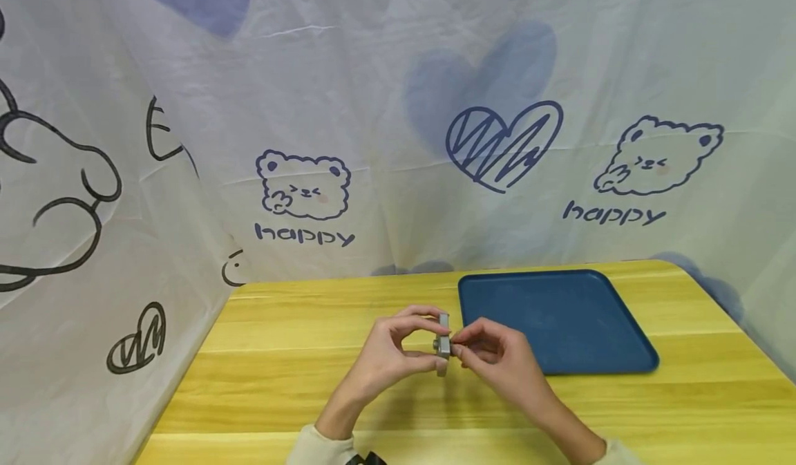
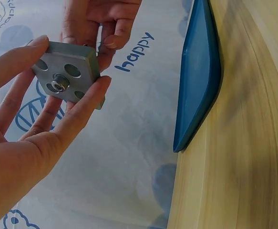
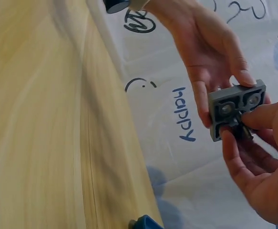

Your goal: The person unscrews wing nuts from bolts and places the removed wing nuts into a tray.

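My left hand (image 1: 385,354) holds a square grey metal plate (image 2: 57,58) by its edges, thumb on one side and fingers on the other, above the table. Several round holes go through the plate, and a bolt (image 2: 59,84) with a socket head sticks out at its middle. On the opposite face, which is recessed around round bosses, my right hand (image 1: 506,361) pinches a small thin metal piece (image 3: 246,131) near the centre. Its fingertips cover most of that piece, so I cannot tell its kind. A bright sliver of metal (image 2: 99,38) shows by the right fingers in the left wrist view.
A blue tray (image 1: 560,320) lies on the wood-grain table (image 1: 261,368), behind and to the right of my hands. White cloth (image 1: 385,106) printed with bears, hearts and "happy" hangs behind the table and along its left side.
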Motion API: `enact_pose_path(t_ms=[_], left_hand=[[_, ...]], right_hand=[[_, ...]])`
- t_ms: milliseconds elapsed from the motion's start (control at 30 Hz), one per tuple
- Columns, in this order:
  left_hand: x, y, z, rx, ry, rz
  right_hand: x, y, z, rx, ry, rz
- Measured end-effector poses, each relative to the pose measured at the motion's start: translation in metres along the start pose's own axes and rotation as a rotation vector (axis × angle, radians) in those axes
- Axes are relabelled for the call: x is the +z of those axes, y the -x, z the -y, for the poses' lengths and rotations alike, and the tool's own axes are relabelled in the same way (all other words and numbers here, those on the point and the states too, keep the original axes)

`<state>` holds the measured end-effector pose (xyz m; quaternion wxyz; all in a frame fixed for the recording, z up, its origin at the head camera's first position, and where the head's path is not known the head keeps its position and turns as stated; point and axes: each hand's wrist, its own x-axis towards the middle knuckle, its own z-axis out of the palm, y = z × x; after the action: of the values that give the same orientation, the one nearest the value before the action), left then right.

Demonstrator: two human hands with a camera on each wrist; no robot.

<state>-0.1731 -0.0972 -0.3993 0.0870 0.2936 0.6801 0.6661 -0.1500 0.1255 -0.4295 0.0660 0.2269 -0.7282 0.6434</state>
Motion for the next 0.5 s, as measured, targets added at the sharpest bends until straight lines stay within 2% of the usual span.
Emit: enact_pose_path(t_ms=[133, 267, 500], left_hand=[[-0.0020, 0.0010, 0.0006, 0.016, -0.015, -0.014], [-0.0029, 0.0012, 0.0011, 0.037, -0.011, -0.016], [-0.0051, 0.0002, 0.0008, 0.036, 0.029, -0.014]], right_hand=[[0.0057, 0.0022, 0.0000, -0.190, 0.107, -0.043], [0.0083, 0.0024, -0.0001, -0.345, 0.211, -0.064], [0.0077, 0.0015, -0.0040, -0.528, 0.389, -0.066]])
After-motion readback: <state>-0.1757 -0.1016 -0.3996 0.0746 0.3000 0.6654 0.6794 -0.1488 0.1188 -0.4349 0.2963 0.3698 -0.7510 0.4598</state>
